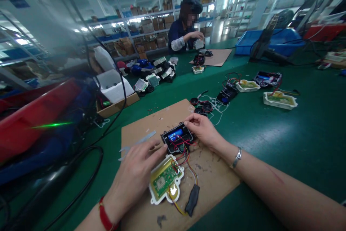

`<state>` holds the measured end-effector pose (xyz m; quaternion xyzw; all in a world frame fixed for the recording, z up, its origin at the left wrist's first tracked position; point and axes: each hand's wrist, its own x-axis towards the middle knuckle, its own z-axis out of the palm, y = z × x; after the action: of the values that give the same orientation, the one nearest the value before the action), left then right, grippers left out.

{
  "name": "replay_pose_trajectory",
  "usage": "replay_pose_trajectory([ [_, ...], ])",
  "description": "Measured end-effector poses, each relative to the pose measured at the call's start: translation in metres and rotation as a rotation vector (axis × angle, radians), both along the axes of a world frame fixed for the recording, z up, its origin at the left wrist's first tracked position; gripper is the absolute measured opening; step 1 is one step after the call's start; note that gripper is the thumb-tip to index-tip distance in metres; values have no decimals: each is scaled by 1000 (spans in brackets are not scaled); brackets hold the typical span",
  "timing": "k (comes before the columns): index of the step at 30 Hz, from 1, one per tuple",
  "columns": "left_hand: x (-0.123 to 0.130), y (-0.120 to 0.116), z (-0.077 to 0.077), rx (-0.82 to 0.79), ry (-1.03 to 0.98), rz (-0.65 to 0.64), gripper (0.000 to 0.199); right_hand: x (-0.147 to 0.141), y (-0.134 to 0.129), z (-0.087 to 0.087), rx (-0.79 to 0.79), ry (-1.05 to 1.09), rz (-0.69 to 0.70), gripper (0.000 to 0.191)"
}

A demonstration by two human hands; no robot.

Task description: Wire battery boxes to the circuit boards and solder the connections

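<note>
The black case (177, 138) lies on cardboard (140, 126), its long axis running left to right. The right hand (202, 130) holds its right end, fingers narrow — the left hand (133, 177) just touches its near corner, above the wired board (164, 178).

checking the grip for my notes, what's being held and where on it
The right hand holds the black plastic housing by its far rim; the left hand touches its near edge with the fingertips.
</note>
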<state>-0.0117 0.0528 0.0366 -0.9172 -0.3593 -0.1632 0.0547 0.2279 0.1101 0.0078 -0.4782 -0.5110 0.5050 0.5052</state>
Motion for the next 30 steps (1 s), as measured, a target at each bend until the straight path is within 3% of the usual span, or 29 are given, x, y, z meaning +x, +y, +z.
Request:
replay_pose_trajectory([
  [15, 21, -9, 2, -11, 80, -44, 33, 2, -3, -4, 44, -85, 12, 12],
  [22, 28, -12, 0, -48, 126, -32, 41, 2, -4, -3, 45, -97, 8, 9],
  [30, 31, -15, 3, 26, 237, -50, 49, 8, -4, -4, 90, -133, 40, 10],
])
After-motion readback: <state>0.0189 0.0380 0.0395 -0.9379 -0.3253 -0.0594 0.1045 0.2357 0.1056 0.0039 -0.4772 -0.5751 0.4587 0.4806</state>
